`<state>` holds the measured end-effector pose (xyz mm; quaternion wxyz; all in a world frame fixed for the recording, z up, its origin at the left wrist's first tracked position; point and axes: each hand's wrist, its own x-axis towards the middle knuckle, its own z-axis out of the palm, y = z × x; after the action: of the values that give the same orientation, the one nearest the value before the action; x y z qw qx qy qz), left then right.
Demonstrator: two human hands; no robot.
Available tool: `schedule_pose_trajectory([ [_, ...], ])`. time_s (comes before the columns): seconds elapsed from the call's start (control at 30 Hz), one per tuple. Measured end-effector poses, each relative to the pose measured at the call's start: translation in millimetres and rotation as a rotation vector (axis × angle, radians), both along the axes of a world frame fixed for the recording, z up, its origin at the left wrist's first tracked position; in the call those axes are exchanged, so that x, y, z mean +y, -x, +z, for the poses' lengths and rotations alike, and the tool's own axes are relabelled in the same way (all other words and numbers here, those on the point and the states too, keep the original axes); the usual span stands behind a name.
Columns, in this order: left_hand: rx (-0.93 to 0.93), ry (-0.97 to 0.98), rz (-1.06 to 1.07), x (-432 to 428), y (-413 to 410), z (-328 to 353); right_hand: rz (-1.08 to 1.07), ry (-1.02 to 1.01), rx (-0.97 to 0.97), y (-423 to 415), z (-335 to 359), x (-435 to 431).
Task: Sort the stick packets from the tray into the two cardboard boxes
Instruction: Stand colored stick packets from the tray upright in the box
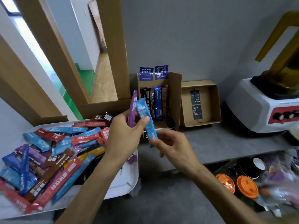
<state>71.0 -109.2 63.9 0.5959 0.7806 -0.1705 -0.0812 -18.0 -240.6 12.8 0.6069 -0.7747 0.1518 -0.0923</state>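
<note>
Head view: white tray (127, 183) near left, heaped with stick packets (48, 156). Tall cardboard box (175, 97) far centre holds upright packets; shallow cardboard box (215, 102) just right. Left hand (124, 135) grips purple packet (133, 109) and light-blue packet (144, 113) between tray and boxes. Right hand (173, 146) pinches light-blue packet's lower end.

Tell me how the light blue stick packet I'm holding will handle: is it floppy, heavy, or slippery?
Probably light: the light blue packet is pinched only by fingertips of the left hand and right hand. Likely fairly stiff: it runs almost straight between them. Its film looks smooth, so it may slip.
</note>
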Motion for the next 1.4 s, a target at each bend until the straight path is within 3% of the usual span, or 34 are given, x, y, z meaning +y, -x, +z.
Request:
schedule_pose_trajectory([
  [0.13, -0.206, -0.138, -0.02, -51, -27, 8, -0.234, 0.127, 0.094, 14, -21, -32],
  [0.3, -0.348, -0.372, -0.01, -109, -59, -17, -0.223, 0.17, 0.133, 28, -34, -61],
  [0.43, -0.338, -0.429, 0.034, -124, -69, -38, -0.227, 0.182, 0.14, 32, -40, -71],
  [0.57, -0.46, -0.465, 0.077, -125, -68, -49, -0.206, 0.179, 0.122, 31, -40, -75],
  [0.73, -0.551, -0.357, 0.069, -126, -57, -53, -0.197, 0.197, 0.115, 25, -39, -82],
  [0.83, -0.498, -0.361, -0.049, -124, -55, -65, -0.217, 0.196, 0.096, 19, -39, -87],
  [0.97, -0.335, -0.317, -0.039, -122, -63, -77, -0.219, 0.274, 0.072, -1, -39, -89],
  [1.1, -0.152, -0.148, -0.001, -119, -59, -73, -0.188, 0.36, 0.064, -15, -40, -86],
  [1.27, 0.066, 0.039, 0.049, -127, -41, -58, -0.194, 0.276, 0.044, -11, -43, -84],
  [1.4, 0.008, 0.009, 0.07, -134, -50, -49, -0.163, 0.277, 0.071, -14, -41, -88],
])
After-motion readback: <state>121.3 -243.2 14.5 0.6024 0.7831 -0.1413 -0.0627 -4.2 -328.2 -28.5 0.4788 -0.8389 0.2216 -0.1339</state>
